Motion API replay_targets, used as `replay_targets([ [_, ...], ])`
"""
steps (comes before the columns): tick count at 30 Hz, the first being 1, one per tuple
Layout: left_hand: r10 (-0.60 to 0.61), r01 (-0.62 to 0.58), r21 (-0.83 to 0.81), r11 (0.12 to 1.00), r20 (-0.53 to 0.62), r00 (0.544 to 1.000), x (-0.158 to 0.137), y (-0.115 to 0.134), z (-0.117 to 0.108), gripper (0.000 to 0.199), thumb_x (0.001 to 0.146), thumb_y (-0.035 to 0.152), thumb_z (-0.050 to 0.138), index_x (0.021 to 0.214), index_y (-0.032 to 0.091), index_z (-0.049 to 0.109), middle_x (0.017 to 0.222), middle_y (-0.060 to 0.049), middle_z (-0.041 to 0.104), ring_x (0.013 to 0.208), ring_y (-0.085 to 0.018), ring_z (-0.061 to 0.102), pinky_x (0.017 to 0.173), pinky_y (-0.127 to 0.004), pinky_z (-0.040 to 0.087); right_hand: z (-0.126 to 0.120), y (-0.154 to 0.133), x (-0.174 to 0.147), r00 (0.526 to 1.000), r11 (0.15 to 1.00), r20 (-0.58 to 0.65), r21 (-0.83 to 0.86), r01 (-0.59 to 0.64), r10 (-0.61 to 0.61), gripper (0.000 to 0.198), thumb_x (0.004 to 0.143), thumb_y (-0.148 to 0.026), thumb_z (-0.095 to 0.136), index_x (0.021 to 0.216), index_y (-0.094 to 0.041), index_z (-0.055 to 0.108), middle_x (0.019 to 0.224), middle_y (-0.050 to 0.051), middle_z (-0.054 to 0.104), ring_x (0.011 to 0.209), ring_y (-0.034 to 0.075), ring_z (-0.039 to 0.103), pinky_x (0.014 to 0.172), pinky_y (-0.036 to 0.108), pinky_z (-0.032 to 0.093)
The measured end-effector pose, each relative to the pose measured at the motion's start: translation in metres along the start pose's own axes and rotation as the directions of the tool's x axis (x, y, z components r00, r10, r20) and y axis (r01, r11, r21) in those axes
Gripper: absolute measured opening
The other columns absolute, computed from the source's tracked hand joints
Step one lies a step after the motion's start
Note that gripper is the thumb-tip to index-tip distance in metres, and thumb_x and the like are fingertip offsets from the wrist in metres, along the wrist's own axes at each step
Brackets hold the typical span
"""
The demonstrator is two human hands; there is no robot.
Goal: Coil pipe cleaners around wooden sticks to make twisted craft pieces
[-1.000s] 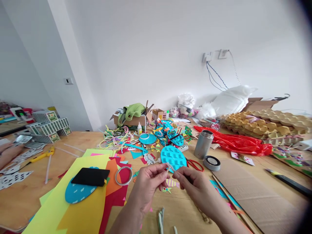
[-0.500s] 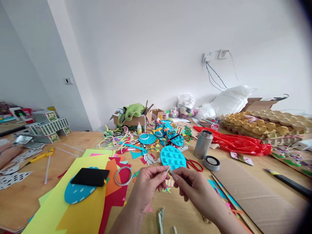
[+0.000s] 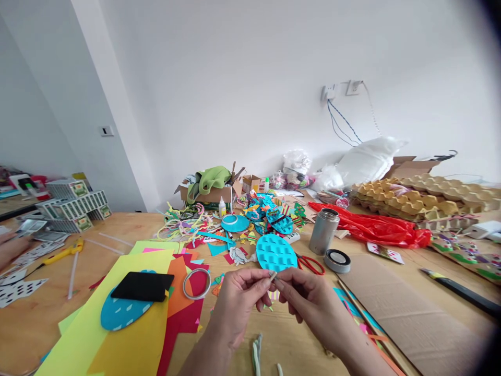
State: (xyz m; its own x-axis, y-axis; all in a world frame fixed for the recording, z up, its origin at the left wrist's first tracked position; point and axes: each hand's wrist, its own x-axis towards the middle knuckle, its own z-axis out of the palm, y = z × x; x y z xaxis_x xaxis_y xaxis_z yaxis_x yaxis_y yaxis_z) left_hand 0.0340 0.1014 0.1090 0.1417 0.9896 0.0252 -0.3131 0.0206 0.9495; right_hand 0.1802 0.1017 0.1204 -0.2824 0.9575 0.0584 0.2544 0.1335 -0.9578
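Near the table's front, my left hand (image 3: 246, 296) and my right hand (image 3: 304, 295) meet at the fingertips. Both are pinched on a small pale piece (image 3: 273, 275), too small to tell what it is made of. Just beyond the fingers lies a blue oval (image 3: 277, 251) with rows of raised bumps. Red-handled scissors (image 3: 312, 264) rest to its right, partly hidden. Below my hands lie soft-looking pale green strips (image 3: 257, 354) and a short pale stub (image 3: 279, 369).
Coloured paper sheets (image 3: 113, 271), a black phone-like slab (image 3: 143, 286) and a tape roll (image 3: 197, 283) lie left. Right are a steel flask (image 3: 324, 231), its lid (image 3: 338, 260), cardboard (image 3: 407, 308) and a utility knife (image 3: 462, 292). Another person's hand (image 3: 13, 245) is at far left.
The view has shifted slightly. The small pale piece sits at a slightly different angle between my fingertips, and both hands keep their pinch.
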Motion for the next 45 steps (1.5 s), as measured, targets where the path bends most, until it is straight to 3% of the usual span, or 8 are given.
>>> replay_targets([
  [8,-0.004,0.004,0.003,1.0,-0.048,0.999,-0.001,-0.001,0.002,0.028,0.065,0.032,0.072,0.084,0.011,0.072,0.061,-0.003,0.062,0.049,-0.008,0.05,0.044,-0.019,0.031,0.0,-0.003,-0.001,1.0,0.999,-0.01,-0.041,0.018,-0.018,0.032,0.082,-0.045,0.049,0.076,-0.017,0.063,0.059,-0.002,0.051,0.049,0.009,0.044,0.043,0.02,0.034],
  [15,0.1,-0.096,0.063,0.993,-0.066,0.993,-0.002,-0.005,0.004,0.022,0.07,0.03,0.069,0.082,0.012,0.072,0.062,-0.003,0.061,0.048,-0.007,0.047,0.042,-0.019,0.03,0.0,-0.005,-0.002,0.996,0.991,-0.038,-0.113,0.074,-0.079,0.029,0.084,-0.04,0.048,0.075,-0.017,0.065,0.059,-0.002,0.051,0.051,0.01,0.044,0.044,0.02,0.034],
  [24,0.056,-0.051,0.055,0.997,-0.08,0.995,-0.002,-0.003,0.006,0.024,0.07,0.031,0.069,0.081,0.011,0.07,0.052,0.0,0.057,0.046,-0.007,0.045,0.044,-0.018,0.031,0.0,-0.005,-0.004,0.996,0.98,-0.038,-0.185,0.075,-0.083,0.031,0.084,-0.042,0.047,0.08,-0.018,0.066,0.06,-0.001,0.052,0.052,0.011,0.044,0.046,0.02,0.035],
  [28,0.145,-0.133,0.133,0.982,-0.082,0.986,-0.002,-0.005,0.005,0.021,0.073,0.03,0.066,0.082,0.012,0.071,0.051,0.001,0.053,0.045,-0.007,0.043,0.043,-0.018,0.031,0.001,-0.005,-0.003,0.993,0.972,-0.059,-0.215,0.092,-0.107,0.03,0.085,-0.04,0.046,0.081,-0.019,0.067,0.062,0.0,0.055,0.053,0.012,0.047,0.046,0.02,0.036],
  [32,0.356,-0.318,0.327,0.89,-0.062,0.932,-0.005,-0.007,0.006,0.016,0.08,0.024,0.059,0.087,0.017,0.071,0.067,-0.002,0.057,0.053,-0.008,0.049,0.047,-0.019,0.038,0.003,-0.005,-0.005,0.987,0.972,-0.092,-0.206,0.112,-0.133,0.028,0.085,-0.039,0.048,0.081,-0.019,0.067,0.064,0.001,0.055,0.056,0.013,0.049,0.047,0.021,0.037],
  [35,0.58,-0.498,0.514,0.698,0.0,0.814,-0.008,-0.011,0.005,0.02,0.083,0.016,0.053,0.093,0.019,0.07,0.08,-0.006,0.062,0.067,-0.012,0.057,0.059,-0.022,0.046,0.006,-0.005,-0.008,0.985,0.975,-0.103,-0.191,0.115,-0.137,0.029,0.085,-0.039,0.048,0.078,-0.018,0.066,0.062,0.001,0.054,0.055,0.013,0.048,0.046,0.021,0.037],
  [38,0.698,-0.579,0.622,0.528,0.071,0.713,-0.009,-0.015,0.006,0.025,0.083,0.009,0.05,0.097,0.018,0.068,0.083,-0.008,0.062,0.076,-0.015,0.06,0.066,-0.023,0.048,0.007,-0.006,-0.009,0.986,0.981,-0.109,-0.162,0.106,-0.124,0.03,0.085,-0.041,0.047,0.074,-0.018,0.063,0.058,-0.001,0.05,0.052,0.012,0.046,0.044,0.021,0.035],
  [45,0.69,-0.578,0.623,0.527,0.083,0.719,-0.009,-0.016,0.01,0.024,0.083,0.007,0.05,0.094,0.018,0.069,0.077,-0.006,0.058,0.069,-0.012,0.058,0.058,-0.019,0.047,0.007,-0.002,-0.002,0.995,0.998,-0.097,-0.056,0.008,-0.013,0.038,0.083,-0.051,0.045,0.07,-0.016,0.055,0.052,-0.004,0.043,0.044,0.01,0.043,0.041,0.021,0.031],
])
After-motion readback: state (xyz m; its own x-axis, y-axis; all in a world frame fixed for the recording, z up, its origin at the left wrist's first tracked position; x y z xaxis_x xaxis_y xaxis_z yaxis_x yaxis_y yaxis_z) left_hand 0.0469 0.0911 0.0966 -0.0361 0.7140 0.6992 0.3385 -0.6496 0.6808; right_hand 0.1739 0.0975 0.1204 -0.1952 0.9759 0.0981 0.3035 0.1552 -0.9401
